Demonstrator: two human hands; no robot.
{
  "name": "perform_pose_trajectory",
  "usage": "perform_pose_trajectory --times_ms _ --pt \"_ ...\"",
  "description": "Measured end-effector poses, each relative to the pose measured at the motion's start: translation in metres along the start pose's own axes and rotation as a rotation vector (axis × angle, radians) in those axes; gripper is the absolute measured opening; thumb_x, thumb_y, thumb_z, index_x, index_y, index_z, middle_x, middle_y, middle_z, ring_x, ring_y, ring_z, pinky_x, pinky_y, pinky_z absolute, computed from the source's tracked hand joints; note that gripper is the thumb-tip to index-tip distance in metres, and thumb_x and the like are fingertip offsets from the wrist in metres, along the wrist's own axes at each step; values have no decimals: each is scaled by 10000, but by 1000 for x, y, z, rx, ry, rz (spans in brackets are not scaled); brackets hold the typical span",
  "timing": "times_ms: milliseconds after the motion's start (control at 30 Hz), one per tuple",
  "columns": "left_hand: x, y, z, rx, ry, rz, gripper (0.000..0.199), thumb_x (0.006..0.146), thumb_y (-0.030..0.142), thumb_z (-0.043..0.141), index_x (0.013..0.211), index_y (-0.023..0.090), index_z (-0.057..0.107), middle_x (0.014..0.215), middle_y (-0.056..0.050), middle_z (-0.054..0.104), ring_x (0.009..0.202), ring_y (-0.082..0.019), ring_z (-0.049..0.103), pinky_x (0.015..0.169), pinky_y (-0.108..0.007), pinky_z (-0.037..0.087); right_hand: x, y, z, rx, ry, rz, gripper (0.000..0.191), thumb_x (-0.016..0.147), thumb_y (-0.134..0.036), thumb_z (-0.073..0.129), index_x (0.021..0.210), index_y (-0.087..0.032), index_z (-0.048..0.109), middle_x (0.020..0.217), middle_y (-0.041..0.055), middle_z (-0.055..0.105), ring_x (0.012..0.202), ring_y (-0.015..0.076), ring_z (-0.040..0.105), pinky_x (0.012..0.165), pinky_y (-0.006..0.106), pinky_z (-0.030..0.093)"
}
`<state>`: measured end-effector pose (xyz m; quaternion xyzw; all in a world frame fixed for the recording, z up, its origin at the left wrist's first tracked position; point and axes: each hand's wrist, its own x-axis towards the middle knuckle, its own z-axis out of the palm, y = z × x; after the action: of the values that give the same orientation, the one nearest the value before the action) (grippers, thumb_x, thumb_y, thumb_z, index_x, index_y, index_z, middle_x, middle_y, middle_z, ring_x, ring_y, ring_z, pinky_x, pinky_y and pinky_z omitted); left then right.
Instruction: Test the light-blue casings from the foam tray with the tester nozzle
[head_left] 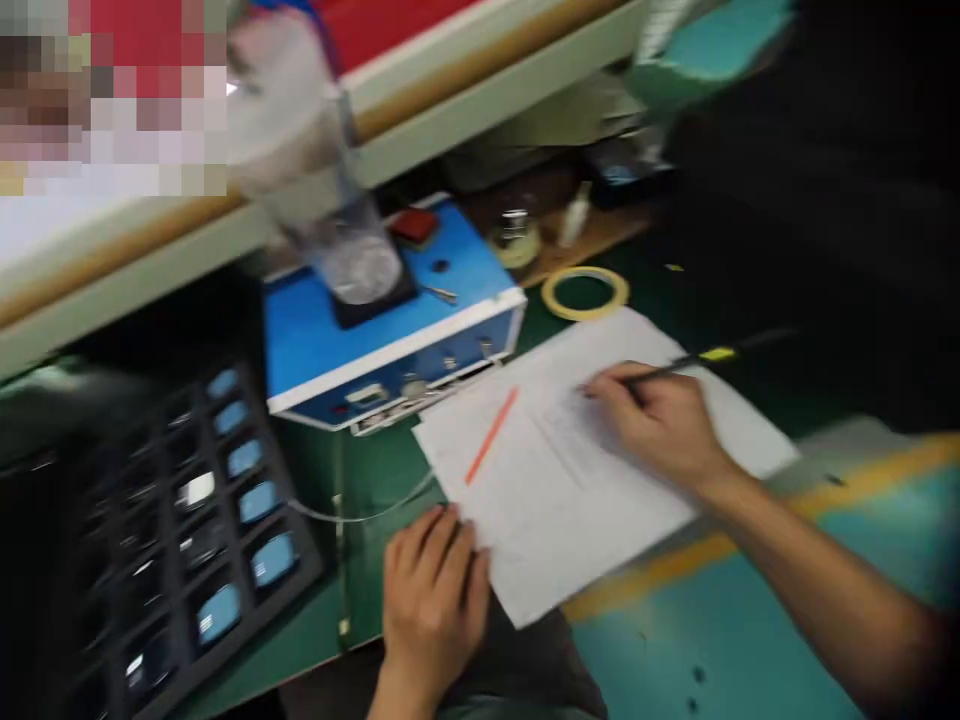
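My right hand (660, 415) is closed in a writing grip around a thin dark pen (679, 365) with a yellow band, its long end pointing up to the right. The pen's tip is hidden by the fingers. Beneath that hand lies a white sheet of paper (540, 540) with faint blurred marks. An orange strip (491, 435) crosses the paper's left part. My left hand (435, 595) rests palm down at the bench's front edge, fingers stretched out and touching or close to the sheet's lower left corner.
Left stands a black compartment tray (217, 640) holding several dark and blue-faced pieces. Behind the paper are a blue box (315, 350) with a clear container (367, 265) on it, a yellow tape roll (585, 292) and a small jar (517, 240). A raised rail (480, 120) runs across the back.
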<state>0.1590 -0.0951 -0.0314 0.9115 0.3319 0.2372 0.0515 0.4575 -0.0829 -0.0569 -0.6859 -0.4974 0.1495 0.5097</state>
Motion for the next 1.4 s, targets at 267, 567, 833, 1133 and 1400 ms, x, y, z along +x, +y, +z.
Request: perform_pose_trajectory --times_ms 267,567,833,1133,1400 --pt "10 -5 5 58 106 116 214 903 141 716 1116 152 703 1117 -133 780 1061 -310 693 861 -421 479 4 -2 -13 -45 15 16 279 958 -370 578 796 -191 718 771 51 741 643 189 627 592 313 443" --pt "8 -4 8 62 128 122 214 895 157 724 1107 153 700 1115 -135 781 1062 -321 695 859 -422 473 1 -4 -15 -68 -7 -3 343 951 -450 582 762 -195 713 737 50 726 570 166 570 541 304 409" --pt "6 -3 8 59 132 101 197 904 174 710 1101 170 701 1120 -125 781 1079 -311 696 870 -415 472 4 -5 -18 145 51 77 422 936 -567 606 765 -189 686 659 30 641 608 170 579 555 301 438" --pt "7 -3 8 60 126 111 206 900 167 718 1105 161 697 1126 -129 780 1069 -318 698 861 -420 468 -6 -10 -28 76 -32 65 379 930 -517 615 773 -182 696 698 40 660 559 147 522 524 299 387" --pt "10 -4 8 63 130 129 226 887 149 742 1107 129 696 1106 -143 781 1046 -331 698 844 -421 470 -9 -2 -22 1 -74 37 353 953 -457 609 739 -193 703 807 65 741 614 165 594 553 306 425"
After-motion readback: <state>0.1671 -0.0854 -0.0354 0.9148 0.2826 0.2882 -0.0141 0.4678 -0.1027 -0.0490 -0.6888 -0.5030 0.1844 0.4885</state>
